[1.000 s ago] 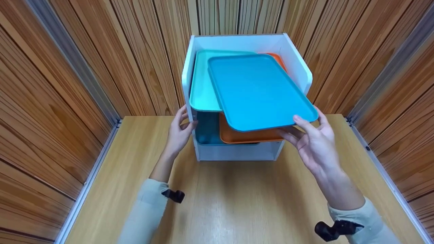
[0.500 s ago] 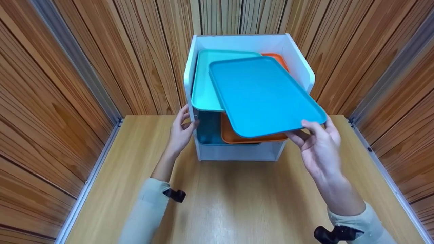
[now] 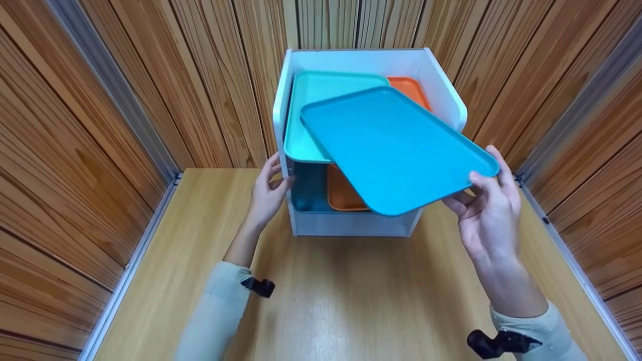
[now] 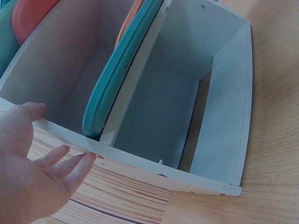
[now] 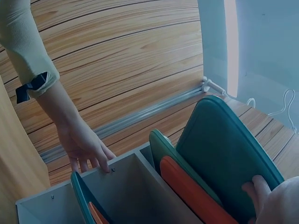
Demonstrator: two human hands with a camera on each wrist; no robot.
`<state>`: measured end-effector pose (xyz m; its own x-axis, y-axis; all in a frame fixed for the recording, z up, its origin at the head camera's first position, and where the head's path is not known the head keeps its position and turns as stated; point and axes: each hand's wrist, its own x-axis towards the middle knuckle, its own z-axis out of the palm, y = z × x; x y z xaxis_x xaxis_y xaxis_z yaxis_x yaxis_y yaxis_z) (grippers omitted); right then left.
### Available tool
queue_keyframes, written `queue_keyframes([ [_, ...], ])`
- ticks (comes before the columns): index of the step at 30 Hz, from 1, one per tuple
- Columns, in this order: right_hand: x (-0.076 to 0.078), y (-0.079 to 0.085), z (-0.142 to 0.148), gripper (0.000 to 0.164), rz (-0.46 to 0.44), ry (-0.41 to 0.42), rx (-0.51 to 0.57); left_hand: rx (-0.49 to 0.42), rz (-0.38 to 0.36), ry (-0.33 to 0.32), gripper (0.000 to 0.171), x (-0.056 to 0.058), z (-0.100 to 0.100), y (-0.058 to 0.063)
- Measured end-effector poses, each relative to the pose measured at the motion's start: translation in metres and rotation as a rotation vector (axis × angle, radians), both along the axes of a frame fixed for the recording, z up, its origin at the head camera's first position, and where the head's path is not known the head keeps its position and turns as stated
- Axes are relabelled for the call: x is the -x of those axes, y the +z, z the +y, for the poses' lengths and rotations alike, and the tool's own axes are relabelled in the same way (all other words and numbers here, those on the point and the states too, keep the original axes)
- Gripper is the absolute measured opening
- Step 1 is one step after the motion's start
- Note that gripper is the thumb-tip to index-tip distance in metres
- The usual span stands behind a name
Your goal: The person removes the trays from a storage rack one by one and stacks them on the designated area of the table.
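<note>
The blue tray (image 3: 401,150) slants across the top of a small white shelf unit (image 3: 351,224), its near end jutting past the front. With thumb on top and fingers beneath, my right hand (image 3: 489,215) pinches its near right corner. Under it lie a mint-green tray (image 3: 311,120) and an orange tray (image 3: 409,92), partly covered. My left hand (image 3: 267,195) holds the front edge of the unit's left side panel. In the left wrist view, the thumb of my left hand (image 4: 28,158) is at the panel's edge, fingers along the outer face.
On the level below sit a dark teal tray (image 3: 308,188) and another orange tray (image 3: 346,190). The unit stands on a wooden tabletop (image 3: 321,291), close to wood-plank walls (image 3: 215,90). Metal rails (image 3: 128,271) run along both sides.
My right hand has drawn the blue tray toward me and to the right, turning it further askew and baring more of the trays underneath. The left hand keeps its place on the unit.
</note>
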<state>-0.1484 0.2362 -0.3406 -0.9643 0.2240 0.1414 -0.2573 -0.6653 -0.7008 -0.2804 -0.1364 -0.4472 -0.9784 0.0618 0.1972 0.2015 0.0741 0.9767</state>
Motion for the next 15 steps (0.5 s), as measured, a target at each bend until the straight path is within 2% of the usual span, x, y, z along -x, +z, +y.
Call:
queue_keyframes([
  [3, 0.0, -0.001, 0.003, 0.07, 0.003, 0.015, 0.018, -0.001, -0.008, 0.0, 0.064, 0.0, 0.001, 0.0],
  [10, 0.003, -0.006, 0.014, 0.053, 0.029, 0.081, 0.129, -0.001, -0.011, 0.003, 0.063, 0.001, 0.003, 0.001],
  [15, 0.007, -0.01, 0.024, 0.047, 0.063, 0.146, 0.178, 0.002, -0.002, 0.007, 0.064, 0.002, 0.003, 0.002],
])
